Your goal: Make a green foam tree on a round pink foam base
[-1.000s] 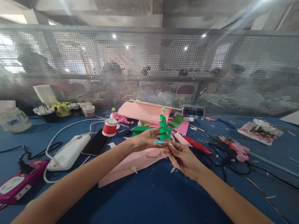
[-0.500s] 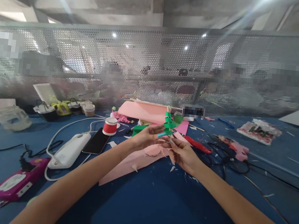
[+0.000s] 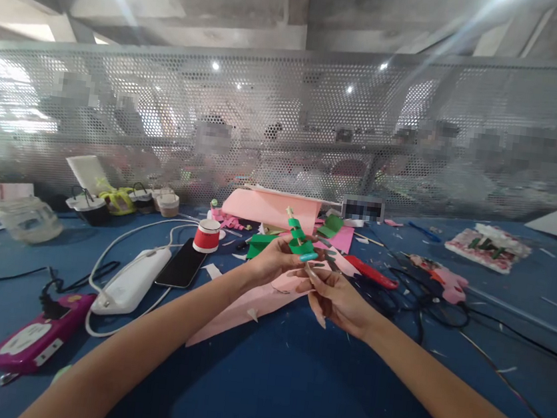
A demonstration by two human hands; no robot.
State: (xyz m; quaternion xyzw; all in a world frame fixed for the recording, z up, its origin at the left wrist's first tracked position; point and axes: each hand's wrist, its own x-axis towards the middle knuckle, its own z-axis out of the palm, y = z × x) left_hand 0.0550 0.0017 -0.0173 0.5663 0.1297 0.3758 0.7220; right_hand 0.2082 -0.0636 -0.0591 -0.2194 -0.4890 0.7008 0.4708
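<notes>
Between my hands is a thin pale stick wrapped in a green paper strip (image 3: pixel 298 233), its tip leaning up and to the left. My left hand (image 3: pixel 275 260) pinches its lower part, the thumb lying along the green paper. The fingertips of my right hand (image 3: pixel 336 296) are closed at the stick's lower end, close to the left thumb; whatever they pinch is mostly hidden. Below both hands lies a sheet of pink paper (image 3: pixel 230 321) on the blue table. A folded green paper piece (image 3: pixel 260 244) rests just left of the left fingers.
A red-and-white paper cup (image 3: pixel 206 237) stands by a black phone (image 3: pixel 182 265). A white power bank (image 3: pixel 132 281) and purple power strip (image 3: pixel 38 332) are at left with cables. To the right lie a red-handled tool (image 3: pixel 372 272) and a pink glue gun (image 3: pixel 448 282).
The green-wrapped stick has tipped from nearly upright to leaning left, and its top has come lower. My right fingers have shifted slightly left and down beside the left thumb.
</notes>
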